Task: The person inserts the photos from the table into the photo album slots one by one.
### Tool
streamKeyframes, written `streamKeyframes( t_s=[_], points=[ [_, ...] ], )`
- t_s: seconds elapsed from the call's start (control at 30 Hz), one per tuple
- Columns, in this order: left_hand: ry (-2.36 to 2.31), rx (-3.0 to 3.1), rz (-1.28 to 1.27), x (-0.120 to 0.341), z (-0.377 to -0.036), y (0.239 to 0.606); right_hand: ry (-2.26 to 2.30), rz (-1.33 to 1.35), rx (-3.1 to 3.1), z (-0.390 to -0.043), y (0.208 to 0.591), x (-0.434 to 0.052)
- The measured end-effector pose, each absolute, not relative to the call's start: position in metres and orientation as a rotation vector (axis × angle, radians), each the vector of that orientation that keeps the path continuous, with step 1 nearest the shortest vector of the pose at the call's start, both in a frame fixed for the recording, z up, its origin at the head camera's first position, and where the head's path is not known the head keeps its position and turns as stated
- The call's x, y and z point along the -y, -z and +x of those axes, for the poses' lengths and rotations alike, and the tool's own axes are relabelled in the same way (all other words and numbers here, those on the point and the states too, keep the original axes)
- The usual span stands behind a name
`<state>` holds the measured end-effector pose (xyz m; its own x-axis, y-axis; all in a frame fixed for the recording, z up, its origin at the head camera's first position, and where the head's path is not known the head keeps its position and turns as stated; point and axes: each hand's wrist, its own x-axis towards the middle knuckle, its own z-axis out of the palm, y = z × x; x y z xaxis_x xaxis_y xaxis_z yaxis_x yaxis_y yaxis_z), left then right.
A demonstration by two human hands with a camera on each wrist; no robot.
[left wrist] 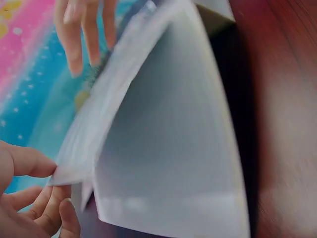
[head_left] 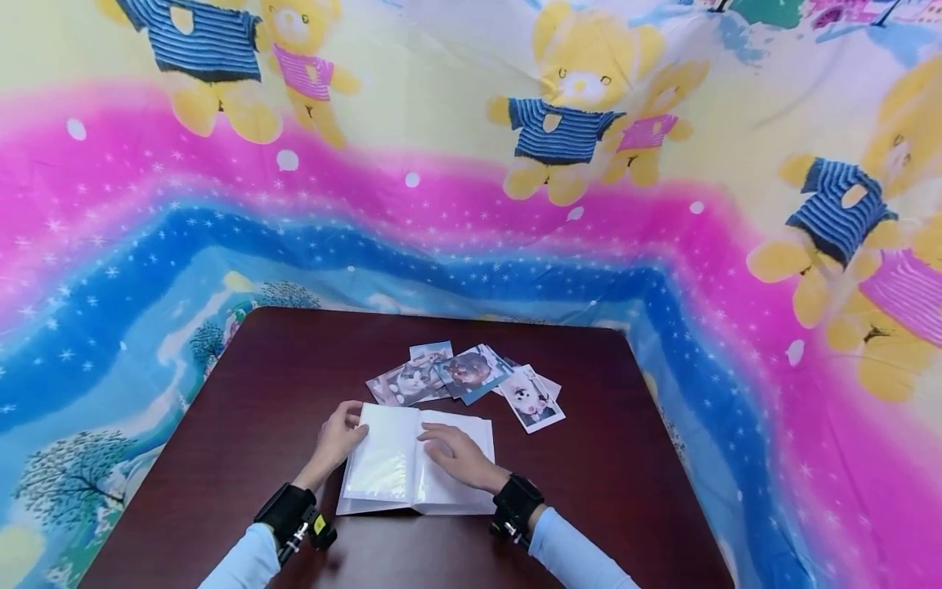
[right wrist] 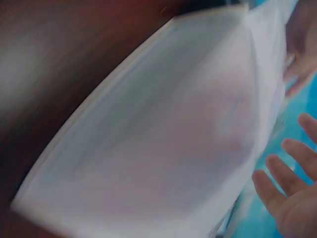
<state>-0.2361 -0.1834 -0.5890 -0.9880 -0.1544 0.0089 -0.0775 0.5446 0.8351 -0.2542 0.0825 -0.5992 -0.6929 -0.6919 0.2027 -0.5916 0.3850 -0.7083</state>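
Note:
A photo album (head_left: 458, 483) with white pages and glossy clear sleeves lies spread on the table. My left hand (head_left: 341, 435) pinches the outer edge of its left-hand sleeve page (head_left: 379, 458) between thumb and fingers. In the left wrist view that page (left wrist: 99, 124) stands lifted from the white sheet (left wrist: 173, 139) under it. My right hand (head_left: 462, 458) is over the right-hand page near the fold, its fingers extended and holding nothing. In the right wrist view the fingers of my right hand (right wrist: 292, 183) are spread beside the blurred white page (right wrist: 148, 148).
Behind the album lie several overlapping animal photos, among them a cat photo (head_left: 412, 380), a dark-centred photo (head_left: 471, 370) and a white-bordered photo (head_left: 531, 399). The dark brown table (head_left: 589, 507) meets a patterned cloth (head_left: 456, 278) at its far edge.

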Motion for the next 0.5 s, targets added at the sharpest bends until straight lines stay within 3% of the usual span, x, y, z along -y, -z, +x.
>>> streamKeyframes(
  t_s=[0.27, 0.5],
  points=[
    [1.211, 2.669, 0.081, 0.18, -0.234, 0.621, 1.049, -0.929, -2.708, -0.256, 0.619, -0.138],
    [0.779, 2.637, -0.163, 0.165, -0.229, 0.64, 0.878, -0.762, -2.657, -0.248, 0.634, -0.156]
  ],
)
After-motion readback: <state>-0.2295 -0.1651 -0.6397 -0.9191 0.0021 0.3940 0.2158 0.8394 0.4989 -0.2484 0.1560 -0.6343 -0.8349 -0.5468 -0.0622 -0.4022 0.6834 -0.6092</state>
